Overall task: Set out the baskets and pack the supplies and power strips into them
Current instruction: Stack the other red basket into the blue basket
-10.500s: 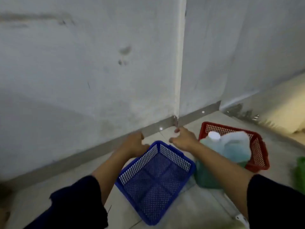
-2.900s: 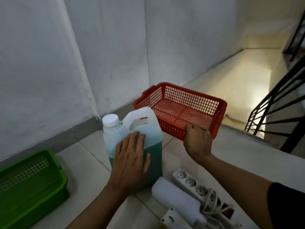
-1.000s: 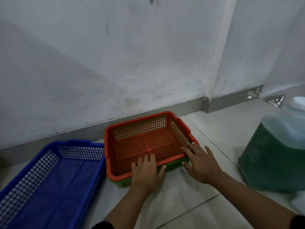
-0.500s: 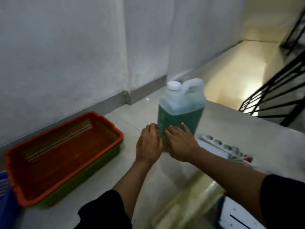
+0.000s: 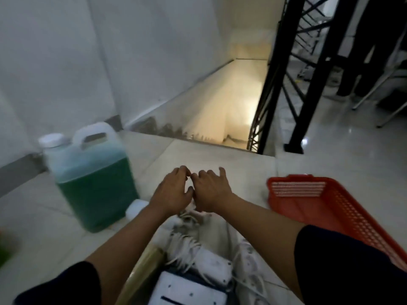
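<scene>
My left hand (image 5: 174, 191) and my right hand (image 5: 212, 190) hover side by side over the floor, fingers loosely spread and holding nothing. Just below them lies a pile of white power strips (image 5: 198, 252) with tangled cords. A jug of green liquid (image 5: 92, 179) with a white cap stands upright to the left of my hands, apart from them. A red mesh basket (image 5: 330, 208) sits on the floor to the right, partly hidden by my right sleeve. A yellowish roll (image 5: 144, 269) and a white box (image 5: 187, 291) lie near the bottom edge.
A stairwell opening (image 5: 222, 119) drops away just beyond my hands. A black metal railing (image 5: 293, 69) stands at its right side. White walls close off the left. A green blur (image 5: 4, 245) shows at the left edge. Chair legs stand far right.
My hands have left the jug and moved right, over the power strips. The view has swung right: the stacked baskets on the left are gone and a red basket shows on the right.
</scene>
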Motion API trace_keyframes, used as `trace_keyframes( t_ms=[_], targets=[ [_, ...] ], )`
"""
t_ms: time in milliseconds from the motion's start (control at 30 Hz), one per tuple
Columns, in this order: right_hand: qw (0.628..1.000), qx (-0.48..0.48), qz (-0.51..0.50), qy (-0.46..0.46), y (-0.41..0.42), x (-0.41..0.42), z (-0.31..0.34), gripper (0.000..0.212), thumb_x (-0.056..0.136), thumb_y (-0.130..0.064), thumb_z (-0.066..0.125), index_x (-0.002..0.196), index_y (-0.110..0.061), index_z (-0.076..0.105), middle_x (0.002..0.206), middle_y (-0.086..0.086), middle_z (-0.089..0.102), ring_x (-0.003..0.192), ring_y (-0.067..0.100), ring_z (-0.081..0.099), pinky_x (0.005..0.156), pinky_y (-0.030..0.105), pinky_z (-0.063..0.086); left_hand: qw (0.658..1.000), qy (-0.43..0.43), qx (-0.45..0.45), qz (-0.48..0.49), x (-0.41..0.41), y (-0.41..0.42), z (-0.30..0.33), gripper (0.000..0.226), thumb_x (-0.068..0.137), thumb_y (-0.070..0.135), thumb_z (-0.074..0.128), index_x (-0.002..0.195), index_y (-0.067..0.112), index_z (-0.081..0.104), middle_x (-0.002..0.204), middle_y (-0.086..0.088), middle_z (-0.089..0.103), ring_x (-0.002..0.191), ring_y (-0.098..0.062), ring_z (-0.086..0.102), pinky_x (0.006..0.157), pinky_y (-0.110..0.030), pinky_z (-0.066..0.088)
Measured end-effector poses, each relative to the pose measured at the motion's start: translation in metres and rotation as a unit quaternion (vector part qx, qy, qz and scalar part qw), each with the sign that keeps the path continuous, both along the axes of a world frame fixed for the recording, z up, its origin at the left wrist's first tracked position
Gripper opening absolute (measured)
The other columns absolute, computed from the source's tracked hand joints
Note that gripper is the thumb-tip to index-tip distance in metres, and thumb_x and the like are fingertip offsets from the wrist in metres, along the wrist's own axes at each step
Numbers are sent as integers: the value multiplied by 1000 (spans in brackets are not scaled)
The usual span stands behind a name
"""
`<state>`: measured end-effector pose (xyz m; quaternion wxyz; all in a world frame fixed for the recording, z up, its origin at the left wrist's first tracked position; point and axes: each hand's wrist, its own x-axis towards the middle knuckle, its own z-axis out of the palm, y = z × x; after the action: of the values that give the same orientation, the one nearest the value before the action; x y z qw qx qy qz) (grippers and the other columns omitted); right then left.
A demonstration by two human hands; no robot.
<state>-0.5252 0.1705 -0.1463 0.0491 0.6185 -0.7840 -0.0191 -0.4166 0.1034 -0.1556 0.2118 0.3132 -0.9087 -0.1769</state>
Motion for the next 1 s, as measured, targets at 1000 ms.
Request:
trace_keyframes(
  t_ms=[1000],
  targets=[
    [979, -65, -192, -4, 146, -148, -70, 27, 94, -10, 43, 120, -12, 46, 105, 11, 67, 93, 31, 66, 73, 36, 46, 964, -126, -182, -148, -145, 85, -63, 72, 75, 15, 67, 140, 7, 38, 145, -18, 42, 130, -36, 44, 100, -49, 42]
  ],
)
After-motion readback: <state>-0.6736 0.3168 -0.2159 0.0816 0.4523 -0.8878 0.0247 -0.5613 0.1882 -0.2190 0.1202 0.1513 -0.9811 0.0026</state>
